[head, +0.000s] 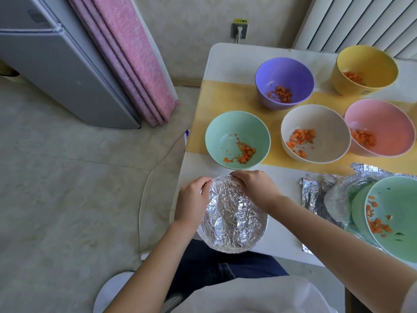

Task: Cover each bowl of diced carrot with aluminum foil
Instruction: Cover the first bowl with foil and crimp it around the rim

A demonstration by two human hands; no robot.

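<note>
A white top with a short pale sleeve seen at the right arm is worn over dark navy trousers, both forearms being left uncovered down to the left hand and right hand.

1. Five open carrot bowls up there: purple bowl, yellow bowl, green bowl, beige bowl, pink bowl.
2. One foil-wrapped bowl.
3. Two hands: left hand, right hand.
4. Loose foil and stacked green dishes at right, counts unclear.
</note>
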